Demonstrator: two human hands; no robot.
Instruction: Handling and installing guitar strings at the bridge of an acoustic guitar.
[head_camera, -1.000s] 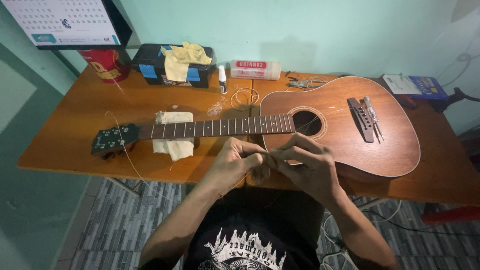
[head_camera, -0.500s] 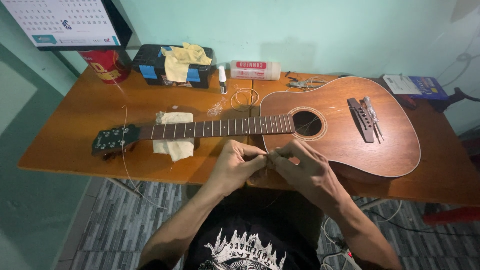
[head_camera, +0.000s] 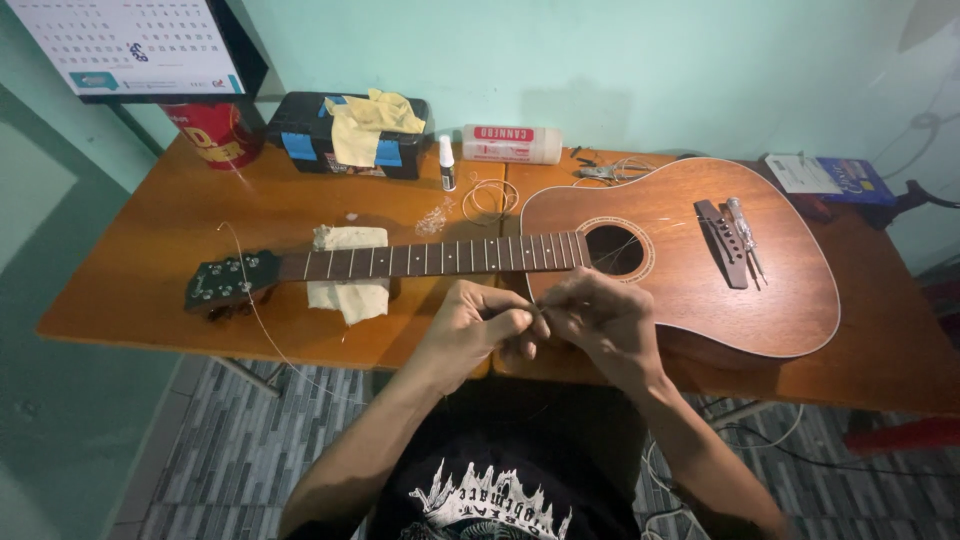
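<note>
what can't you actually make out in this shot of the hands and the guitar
- Head view: what the left hand and right hand pinch between them is too thin to identify; fingers cover it.
- The guitar body's near edge is hidden behind the right hand.
- The small tool on the bridge is too small to name.
- The red container is partly covered by the calendar, itself cut by the top edge.

Brown wooden counter (head_camera: 130, 290), bearing an acoustic guitar (head_camera: 690, 260) laid flat, neck resting on a folded pale cloth (head_camera: 345, 290). Along the back edge: red tin (head_camera: 215, 130), black case (head_camera: 300, 125) under a yellow rag (head_camera: 365, 120), small dropper bottle (head_camera: 447, 165), white tube (head_camera: 512, 144), coiled strings (head_camera: 490, 197), pliers (head_camera: 600, 172), booklets (head_camera: 825, 177).
</note>
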